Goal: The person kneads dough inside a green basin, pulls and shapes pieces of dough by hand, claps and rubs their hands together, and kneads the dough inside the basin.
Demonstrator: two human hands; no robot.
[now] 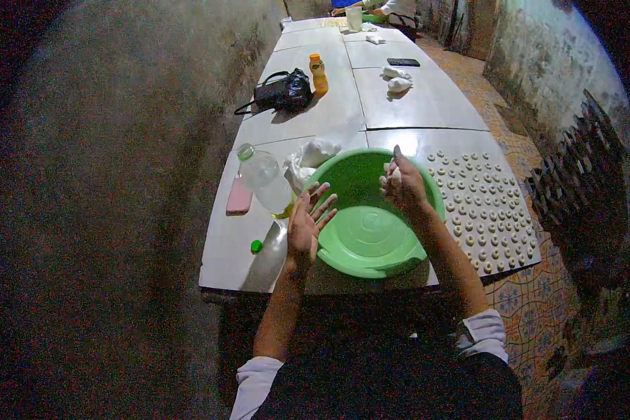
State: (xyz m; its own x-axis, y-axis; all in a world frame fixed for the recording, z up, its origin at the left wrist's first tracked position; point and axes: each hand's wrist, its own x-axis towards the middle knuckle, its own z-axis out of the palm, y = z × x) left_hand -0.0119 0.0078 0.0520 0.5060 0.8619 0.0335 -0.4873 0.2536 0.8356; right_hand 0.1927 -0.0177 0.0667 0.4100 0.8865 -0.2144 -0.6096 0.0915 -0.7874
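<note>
A large green plastic basin [367,231] stands at the near end of the table, with nothing visible on its bottom. Over its left rim, my left hand [306,225] is open, palm up and fingers spread, holding nothing. My right hand [407,187], above the basin's right side, is closed around a small white lump of dough [395,175]. Several rows of small round dough pieces [484,217], each with a dimple, cover the table to the right. Left of the basin a clear plastic bottle [267,180] with some yellowish liquid is tilted, its mouth uncapped.
Near the bottle lie a pink phone [239,198], a green cap [257,246] and a white plastic bag [312,158]. Farther along the table [308,129] are a black bag [285,92], an orange-capped bottle [318,75], white bundles [399,85] and a dark phone [403,62]. Another person's arms show at the far end.
</note>
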